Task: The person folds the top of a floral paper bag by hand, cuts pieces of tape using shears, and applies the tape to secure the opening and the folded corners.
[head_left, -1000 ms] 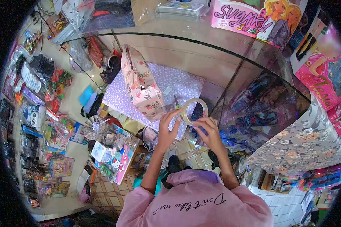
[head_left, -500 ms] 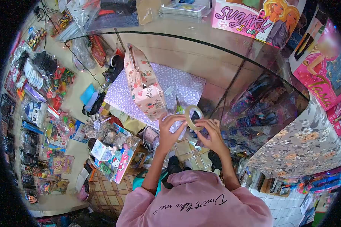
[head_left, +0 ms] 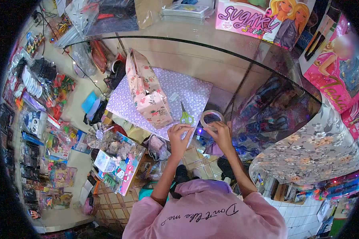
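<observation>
My right hand [head_left: 222,134] holds a roll of tape [head_left: 204,119] by its near side, the ring tilted up. To its left, my left hand [head_left: 179,135] has thumb and fingertips pinched together, apart from the roll; what they hold, if anything, is too small to make out. Just beyond the left fingertips lie scissors with green handles [head_left: 186,118] on a purple flower-patterned sheet [head_left: 191,89]. A pink floral paper bag [head_left: 153,105] rests on the same sheet, left of the scissors, its base end close to my left hand.
A glass-topped counter edge [head_left: 211,47] curves across the far side. Packaged goods [head_left: 38,119] crowd the left. A Hello Kitty item [head_left: 121,174] sits at near left. Grey floral material [head_left: 307,147] hangs at right, below a pink doll-print package [head_left: 339,75].
My hands have moved apart; the left no longer touches the tape roll, which stays in my right hand and is turned. The scissors show more fully. The view has shifted slightly.
</observation>
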The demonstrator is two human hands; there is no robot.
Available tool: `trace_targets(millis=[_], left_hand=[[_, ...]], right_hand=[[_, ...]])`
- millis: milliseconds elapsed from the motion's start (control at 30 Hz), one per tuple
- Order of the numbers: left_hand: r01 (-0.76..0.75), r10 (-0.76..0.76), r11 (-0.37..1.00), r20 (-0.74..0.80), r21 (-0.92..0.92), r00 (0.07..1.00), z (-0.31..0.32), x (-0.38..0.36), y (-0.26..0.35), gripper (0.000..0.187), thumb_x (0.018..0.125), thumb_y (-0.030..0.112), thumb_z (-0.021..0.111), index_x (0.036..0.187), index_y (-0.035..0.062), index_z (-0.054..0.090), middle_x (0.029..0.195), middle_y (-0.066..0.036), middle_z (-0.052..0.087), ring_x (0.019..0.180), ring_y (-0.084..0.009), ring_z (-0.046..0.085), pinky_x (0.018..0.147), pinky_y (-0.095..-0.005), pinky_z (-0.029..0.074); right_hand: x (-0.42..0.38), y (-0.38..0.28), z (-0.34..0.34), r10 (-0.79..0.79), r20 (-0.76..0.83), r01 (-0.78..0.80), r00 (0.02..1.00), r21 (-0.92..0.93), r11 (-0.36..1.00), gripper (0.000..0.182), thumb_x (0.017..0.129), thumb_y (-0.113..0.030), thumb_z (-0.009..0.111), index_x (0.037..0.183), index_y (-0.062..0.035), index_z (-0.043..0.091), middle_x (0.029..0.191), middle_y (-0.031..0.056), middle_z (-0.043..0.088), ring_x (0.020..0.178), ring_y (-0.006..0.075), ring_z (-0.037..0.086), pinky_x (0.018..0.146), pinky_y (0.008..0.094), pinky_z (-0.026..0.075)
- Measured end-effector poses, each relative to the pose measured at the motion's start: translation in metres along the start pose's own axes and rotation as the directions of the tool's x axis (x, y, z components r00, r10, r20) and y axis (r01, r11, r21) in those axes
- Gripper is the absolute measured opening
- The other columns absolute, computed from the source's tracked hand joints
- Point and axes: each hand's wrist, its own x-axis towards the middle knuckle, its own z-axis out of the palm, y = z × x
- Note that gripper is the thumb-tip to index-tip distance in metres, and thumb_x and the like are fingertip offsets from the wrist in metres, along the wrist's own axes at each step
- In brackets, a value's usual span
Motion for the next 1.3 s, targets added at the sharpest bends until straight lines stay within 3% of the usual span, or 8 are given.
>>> trace_targets(millis=[133,333,433,533,633,833,933,1300], left_hand=[[0.022,-0.021,0.999,-0.010,0.041,1.000,0.013,-0.010,-0.007,0.008,0.077,0.016,0.075,0.083,0.0114,0.073,0.091,-0.001,0.070,0.092,-0.0190,0.061,0.089,-0.0373,0.035],[0.209,-0.241,0.935,-0.079,-0.287,0.967,0.011,-0.015,-0.032,0.008,0.078,0.017,0.075,0.082,0.0105,0.074,0.086,-0.003,0.071,0.087,-0.0194,0.063,0.087,-0.0377,0.035],[0.135,-0.142,0.988,-0.100,-0.078,0.985,0.007,-0.015,-0.038,0.008,0.077,0.017,0.075,0.082,0.0110,0.074,0.086,-0.002,0.071,0.087,-0.0184,0.062,0.087,-0.0368,0.034],[0.135,-0.133,0.991,-0.123,0.007,0.983,0.010,-0.018,-0.037,0.007,0.078,0.017,0.075,0.081,0.0115,0.074,0.087,-0.001,0.071,0.088,-0.0174,0.062,0.087,-0.0362,0.033],[0.207,-0.209,0.978,-0.127,-0.031,0.970,0.010,-0.026,-0.037,0.006,0.078,0.017,0.075,0.081,0.0122,0.074,0.086,0.001,0.071,0.089,-0.0167,0.062,0.088,-0.0363,0.033],[0.047,-0.052,0.996,-0.059,-0.070,0.997,0.003,-0.033,-0.023,0.007,0.077,0.009,0.074,0.083,0.0065,0.073,0.088,-0.006,0.071,0.088,-0.0221,0.064,0.083,-0.0347,0.045],[0.101,-0.102,0.980,0.002,-0.171,0.995,0.005,-0.037,-0.014,0.012,0.076,0.013,0.075,0.088,0.0095,0.073,0.097,-0.005,0.069,0.094,-0.0223,0.061,0.087,-0.0366,0.043],[0.157,-0.140,0.961,0.087,-0.227,0.986,-0.003,-0.046,0.004,0.021,0.079,0.013,0.072,0.100,0.0090,0.071,0.104,-0.007,0.067,0.100,-0.0244,0.059,0.091,-0.0359,0.042]], right_hand=[[0.003,0.012,0.003,0.116,0.045,-0.113,0.992,-0.069,0.991,0.028,0.075,-0.028,0.077,0.087,-0.0050,0.068,0.086,0.0138,0.065,0.085,0.0304,0.063,0.079,0.0392,0.039],[0.002,0.029,-0.018,-0.216,0.201,0.210,0.955,0.052,0.976,0.029,0.076,-0.027,0.077,0.093,-0.0056,0.069,0.092,0.0105,0.063,0.087,0.0275,0.062,0.081,0.0392,0.041],[0.002,0.039,-0.013,-0.043,0.263,-0.044,0.964,0.318,0.947,0.027,0.077,-0.024,0.076,0.096,-0.0066,0.070,0.091,0.0097,0.063,0.090,0.0266,0.062,0.085,0.0408,0.040],[0.004,0.037,-0.006,0.066,0.255,-0.132,0.965,0.253,0.958,0.023,0.079,-0.019,0.075,0.097,-0.0062,0.070,0.092,0.0094,0.063,0.093,0.0272,0.061,0.085,0.0416,0.040],[0.008,0.025,-0.007,0.027,0.131,-0.025,0.991,-0.023,0.999,0.021,0.078,-0.015,0.076,0.092,-0.0022,0.070,0.090,0.0113,0.065,0.089,0.0266,0.063,0.077,0.0339,0.047],[0.037,0.022,0.000,-0.188,-0.107,0.198,0.976,0.094,0.976,0.025,0.077,-0.019,0.075,0.093,-0.0010,0.066,0.091,0.0133,0.066,0.085,0.0313,0.064,0.075,0.0413,0.049],[0.067,-0.017,0.027,0.034,0.242,-0.043,0.970,0.032,0.999,0.034,0.074,-0.017,0.077,0.101,-0.0013,0.062,0.091,0.0150,0.067,0.087,0.0350,0.065,0.076,0.0437,0.050],[0.076,-0.034,0.066,-0.008,0.345,0.064,0.938,-0.149,0.987,0.032,0.064,-0.005,0.075,0.094,0.0009,0.067,0.083,0.0225,0.067,0.079,0.0376,0.066,0.072,0.0432,0.053]])
